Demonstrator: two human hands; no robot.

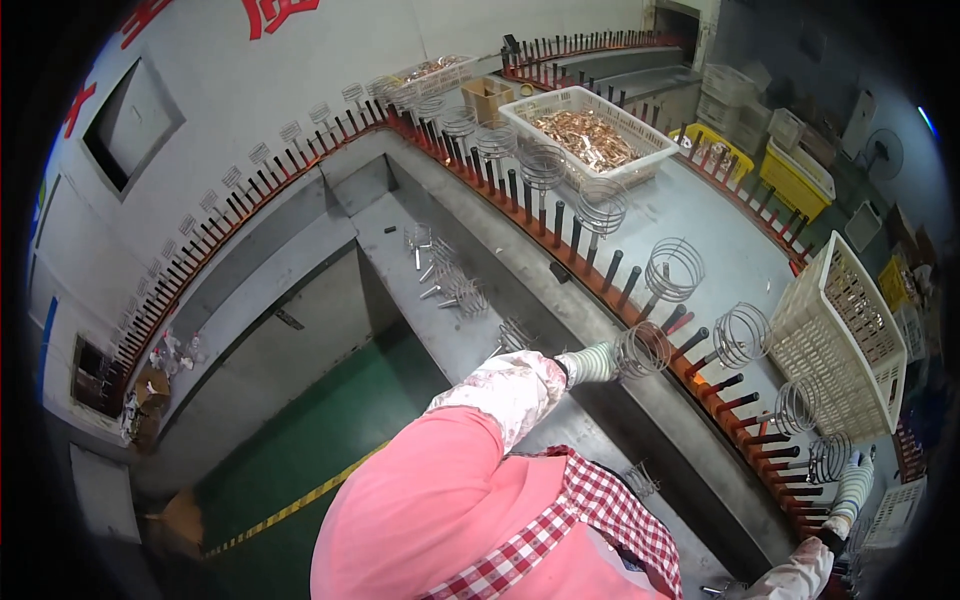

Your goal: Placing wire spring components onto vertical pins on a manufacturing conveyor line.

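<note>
My left hand (592,362), in a striped glove, is closed at the side of a wire coil holder (642,350) just in front of the conveyor rail. Its fingertips are partly hidden by the wire. At the far right, my right hand (850,490), also in a striped glove, is raised beside another wire coil holder (830,457). A small dark tip shows at its fingers, too small to name. Between my hands, more coil holders (742,335) stand among black-capped posts (690,343) along the orange-brown rail.
A white crate (650,165) of copper-coloured parts (590,140) stands beyond the rail. A tilted white basket (840,335) is at the right. Loose wire holders (455,288) lie on the grey ledge. Yellow bins (795,180) stand farther back. The curved rail continues left along the wall.
</note>
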